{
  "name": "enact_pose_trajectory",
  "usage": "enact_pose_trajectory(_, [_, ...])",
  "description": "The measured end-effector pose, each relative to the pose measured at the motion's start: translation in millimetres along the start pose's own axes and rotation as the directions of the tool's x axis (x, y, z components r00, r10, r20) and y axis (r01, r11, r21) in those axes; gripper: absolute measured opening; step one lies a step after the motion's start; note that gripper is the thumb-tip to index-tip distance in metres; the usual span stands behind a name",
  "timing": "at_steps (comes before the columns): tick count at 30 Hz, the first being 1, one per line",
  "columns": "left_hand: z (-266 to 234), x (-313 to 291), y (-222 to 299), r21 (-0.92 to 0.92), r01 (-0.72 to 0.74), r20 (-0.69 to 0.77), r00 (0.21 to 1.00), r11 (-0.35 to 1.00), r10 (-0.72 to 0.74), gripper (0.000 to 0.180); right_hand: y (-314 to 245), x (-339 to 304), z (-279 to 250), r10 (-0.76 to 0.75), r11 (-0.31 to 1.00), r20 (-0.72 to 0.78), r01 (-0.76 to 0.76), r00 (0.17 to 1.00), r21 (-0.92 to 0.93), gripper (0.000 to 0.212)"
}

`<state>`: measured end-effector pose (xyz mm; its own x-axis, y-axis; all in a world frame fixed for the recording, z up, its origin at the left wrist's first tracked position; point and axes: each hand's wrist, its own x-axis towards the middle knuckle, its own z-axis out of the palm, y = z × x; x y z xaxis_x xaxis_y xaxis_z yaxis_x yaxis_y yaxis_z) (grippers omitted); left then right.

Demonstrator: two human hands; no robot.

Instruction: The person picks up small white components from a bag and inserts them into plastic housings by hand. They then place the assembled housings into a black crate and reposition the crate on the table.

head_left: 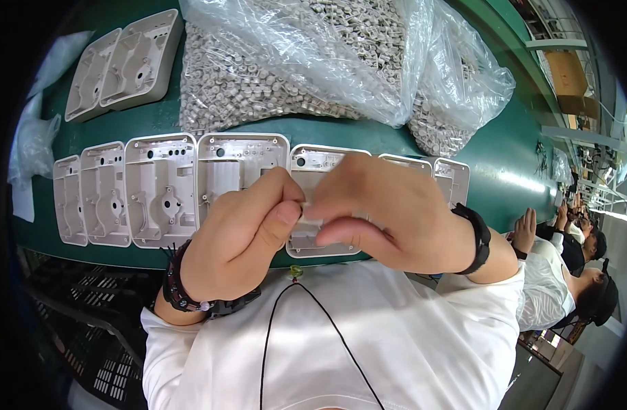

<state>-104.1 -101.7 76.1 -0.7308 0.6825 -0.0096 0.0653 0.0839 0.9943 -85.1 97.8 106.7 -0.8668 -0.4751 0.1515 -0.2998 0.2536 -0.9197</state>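
Note:
My left hand [248, 222] is closed in a pinch, thumb against the curled fingers, over the row of housings. A small dark edge shows at its fingertips; the piece itself is too small to name. Close beside it, my right hand [389, 208] has its thumb and fingers bent toward the same spot, smeared by motion. Something small and pale [312, 212] lies between the two hands, its kind unclear. Directly beneath them is an off-white plastic housing [324, 249], partly hidden. More housings stand to the left, such as this one [221, 179] and its neighbour [161, 222].
Behind the row, a large clear plastic bag [245, 89] holds many small light-grey plastic parts; a smaller bag [440, 130] sits to its right. Two joined housings [139, 72] lie at the far left on the green table [505, 147]. A black crate [108, 355] stands below left. Co-workers [553, 280] sit at right.

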Motion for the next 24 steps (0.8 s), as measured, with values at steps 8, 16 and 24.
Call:
enact_pose_trajectory(8, [-7, -8, -8, 0.464, -0.015, 0.027, 1.000, 0.886, 0.003, 0.020, 30, 14, -25, -0.287, 0.744, 0.207, 0.354, 0.935, -0.566, 0.021])
enact_pose_trajectory(16, [1, -14, -16, 0.721, -0.058, 0.063, 0.998, 0.691, 0.018, 0.032, 69, 30, -13, -0.153, 0.643, 0.429, 0.419, 0.890, -0.641, 0.011])
enact_pose_trajectory(24, [-1, -15, -19, 0.709, -0.073, 0.073, 0.997, 0.702, 0.031, 0.035, 70, 36, -14, -0.116, 0.525, 0.550, 0.521, 0.827, -0.673, 0.011])
